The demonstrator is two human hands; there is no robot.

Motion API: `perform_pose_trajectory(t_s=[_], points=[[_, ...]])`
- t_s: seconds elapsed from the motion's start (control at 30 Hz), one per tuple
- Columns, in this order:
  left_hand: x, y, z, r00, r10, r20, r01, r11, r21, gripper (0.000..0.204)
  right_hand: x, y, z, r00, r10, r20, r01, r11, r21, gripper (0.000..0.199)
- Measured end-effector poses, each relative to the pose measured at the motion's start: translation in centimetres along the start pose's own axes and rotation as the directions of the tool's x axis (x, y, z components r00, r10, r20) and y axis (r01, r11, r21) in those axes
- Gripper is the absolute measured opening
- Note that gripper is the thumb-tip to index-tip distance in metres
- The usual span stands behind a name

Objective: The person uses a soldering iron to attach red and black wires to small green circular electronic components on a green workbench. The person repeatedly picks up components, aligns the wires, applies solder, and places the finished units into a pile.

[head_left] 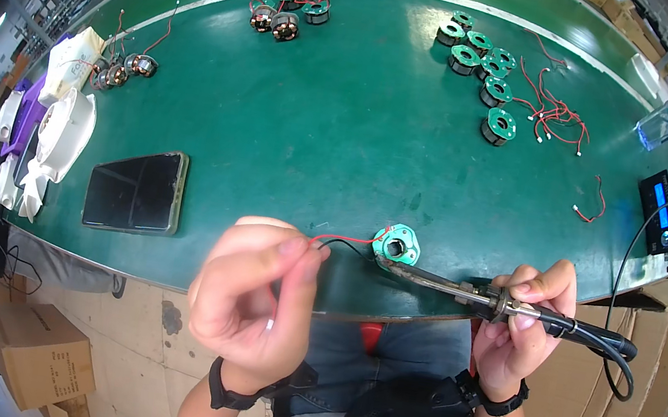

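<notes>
Near the front edge of the green table lies a small motor stator topped by a green circuit board (410, 241). My left hand (252, 295) pinches a thin red and black wire pair (347, 239) between thumb and fingertips, left of the board. The wires run across to the board, and a small white connector (270, 325) shows below the fingers. On the other side, my right hand (526, 323) grips a soldering iron (435, 284) by its black handle. The iron's tip is at the board's lower edge, by the wires; exact contact is too small to tell.
A dark phone (133, 191) lies to the left, near white plastic housings (68, 130). Several green-topped stators (499, 126) and loose red wires (556, 112) are at the back right. Wired motor parts (285, 26) sit at the back left. A soldering station (658, 214) stands far right, its cable reaching the iron.
</notes>
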State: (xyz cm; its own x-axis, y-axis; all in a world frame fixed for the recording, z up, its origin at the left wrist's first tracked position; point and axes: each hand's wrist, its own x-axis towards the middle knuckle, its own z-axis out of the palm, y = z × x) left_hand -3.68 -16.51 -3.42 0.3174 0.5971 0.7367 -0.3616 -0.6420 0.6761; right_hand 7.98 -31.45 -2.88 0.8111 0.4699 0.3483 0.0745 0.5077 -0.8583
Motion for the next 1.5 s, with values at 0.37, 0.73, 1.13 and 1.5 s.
perform_pose_trajectory(t_s=[0.37,0.73,1.13,1.5], points=[[2.6,1.2,1.0,0.998,0.059,0.022,-0.059,0.998,-0.007,0.026,-0.1,0.0,-0.7,0.997,-0.007,-0.078,0.019,0.987,0.159,0.024],[13.1,-2.0,6.0,0.583,-0.496,0.643,0.614,0.787,0.051,0.077,0.4,-3.7,-5.5,0.909,-0.308,-0.280,0.344,0.935,0.085,0.020],[6.0,2.5,0.2,0.605,-0.447,0.659,0.098,0.863,0.496,0.043,-1.1,-3.7,-7.2,0.928,-0.244,-0.280,0.272,0.960,0.066,0.023],[6.8,0.2,3.6,0.633,-0.335,0.697,-0.089,0.863,0.496,0.023,-2.0,-3.4,-7.5,0.928,-0.221,-0.300,0.223,0.974,-0.030,0.024]])
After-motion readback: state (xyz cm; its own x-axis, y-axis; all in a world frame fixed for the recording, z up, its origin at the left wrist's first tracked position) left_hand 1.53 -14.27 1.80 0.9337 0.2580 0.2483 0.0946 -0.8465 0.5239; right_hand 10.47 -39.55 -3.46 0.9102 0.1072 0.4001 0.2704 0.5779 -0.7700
